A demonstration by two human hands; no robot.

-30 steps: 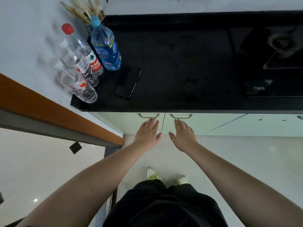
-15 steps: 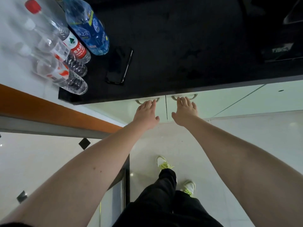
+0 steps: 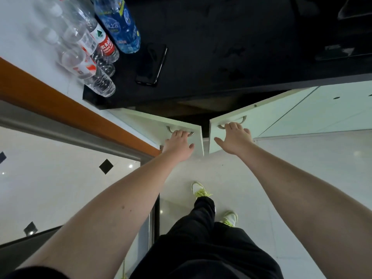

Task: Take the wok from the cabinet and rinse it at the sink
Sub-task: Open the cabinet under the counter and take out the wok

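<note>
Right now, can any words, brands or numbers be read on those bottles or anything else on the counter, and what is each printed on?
"农夫山" in white characters on the red label of the clear bottle; the label's edge hides the rest.
Blue bottle: white characters and yellow print, too blurred to read.
Front clear bottle: red and white label, text unreadable.
Barcode on another clear bottle: digits too small.
Black phone: no text visible.

On my feed, four water bottles [image 3: 94, 47] stood clustered at the black countertop's [image 3: 221, 47] left end, with a dark phone [image 3: 152, 65] lying just beside them.
</note>
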